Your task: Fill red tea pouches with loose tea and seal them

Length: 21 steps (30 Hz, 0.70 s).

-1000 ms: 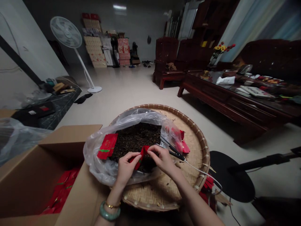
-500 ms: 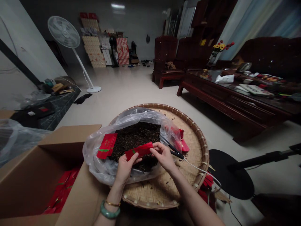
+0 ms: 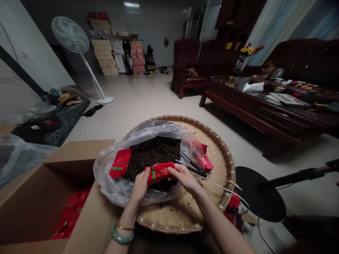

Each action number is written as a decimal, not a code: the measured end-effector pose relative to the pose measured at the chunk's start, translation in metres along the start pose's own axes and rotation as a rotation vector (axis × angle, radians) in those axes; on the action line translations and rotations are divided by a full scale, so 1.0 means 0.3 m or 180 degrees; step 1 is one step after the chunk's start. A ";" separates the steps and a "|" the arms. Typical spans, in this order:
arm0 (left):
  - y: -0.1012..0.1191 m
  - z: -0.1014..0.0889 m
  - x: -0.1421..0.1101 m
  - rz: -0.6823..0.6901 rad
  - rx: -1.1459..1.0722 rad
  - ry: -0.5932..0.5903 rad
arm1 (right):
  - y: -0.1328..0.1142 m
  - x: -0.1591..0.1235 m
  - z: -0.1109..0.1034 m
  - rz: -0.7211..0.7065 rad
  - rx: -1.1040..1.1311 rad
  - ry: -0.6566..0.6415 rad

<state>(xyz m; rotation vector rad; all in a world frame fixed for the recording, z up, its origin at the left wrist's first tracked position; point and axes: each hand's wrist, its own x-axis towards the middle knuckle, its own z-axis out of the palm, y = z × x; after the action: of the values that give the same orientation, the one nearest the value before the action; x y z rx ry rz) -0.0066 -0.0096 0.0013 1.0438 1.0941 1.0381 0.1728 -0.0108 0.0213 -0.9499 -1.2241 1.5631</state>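
A red packet (image 3: 161, 171) with a green stripe is stretched between my two hands, above an open clear plastic bag (image 3: 108, 188) of dark loose tea leaves (image 3: 156, 151). My left hand (image 3: 140, 185) pinches its left end, and my right hand (image 3: 184, 178) pinches the right end. More red packets (image 3: 121, 163) lie on the bag's left side. Just beyond my right hand rests a black tong-shaped sealing tool (image 3: 194, 167) with a white cord. Bag and tool sit on a round woven bamboo tray (image 3: 182, 218); other red packets (image 3: 208, 163) lie at its right.
On the left stands an open cardboard box (image 3: 79, 151) holding red packets (image 3: 72, 213). A round black stand base (image 3: 261, 197) is on the floor at right. Farther off are a white fan (image 3: 106, 100), a dark wooden table (image 3: 254, 109) and stacked boxes (image 3: 104, 56).
The red packet has turned its striped face more toward me and come nearly level. Both hands have shifted slightly right and kept hold of it.
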 end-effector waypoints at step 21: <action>0.034 -0.035 0.017 0.1682 0.2220 0.0639 | -0.044 0.028 -0.039 -0.0556 -0.1291 0.0633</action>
<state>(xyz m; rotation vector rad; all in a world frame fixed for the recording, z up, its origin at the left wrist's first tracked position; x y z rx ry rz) -0.0174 -0.0013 0.0088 1.8915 1.4318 1.2194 0.1838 0.0018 0.0316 -1.1879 -1.4656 1.0753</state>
